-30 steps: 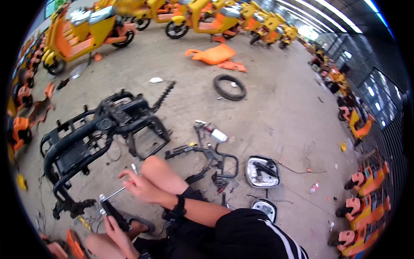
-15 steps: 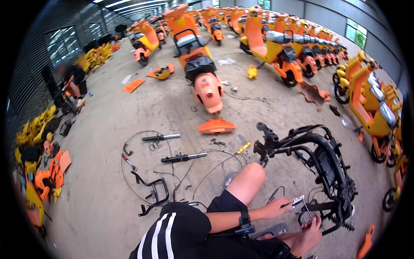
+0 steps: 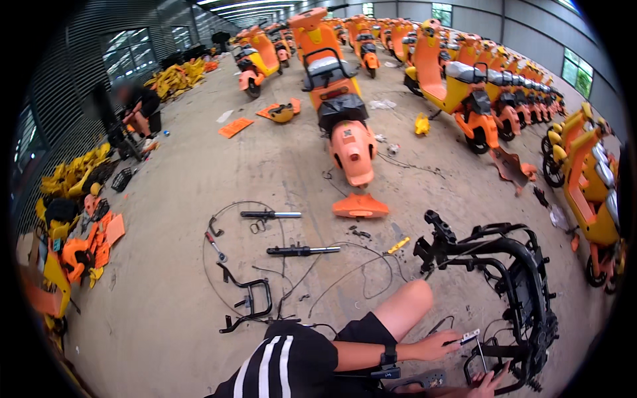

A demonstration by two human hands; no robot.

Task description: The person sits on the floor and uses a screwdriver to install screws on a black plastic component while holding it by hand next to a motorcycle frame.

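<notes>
A black scooter frame (image 3: 514, 255) stands on the floor at the right, with bent tubes and brackets. Beside its lower part, my left hand (image 3: 434, 346) is closed on a small silver-and-black metal piece (image 3: 470, 336). From that piece a thin metal rod (image 3: 482, 356) slants down to my right hand (image 3: 490, 383). The right fingers are bent around the rod's lower end, near the frame's bottom tube, and one finger points up. Where the rod meets the silver piece is too small to make out.
On the floor ahead lie two fork tubes (image 3: 304, 251), a black bracket (image 3: 267, 297), a ratchet wrench (image 3: 215, 246), a yellow tool (image 3: 399, 245) and looping cables. An orange scooter (image 3: 353, 147) stands beyond. Scooter rows line the right; panels (image 3: 99, 242) pile up left, where another person (image 3: 141, 109) sits.
The view has swung left and up, so everything sits further right and lower. Both hands stay beside the frame, with the silver-and-black piece and the rod still between them.
</notes>
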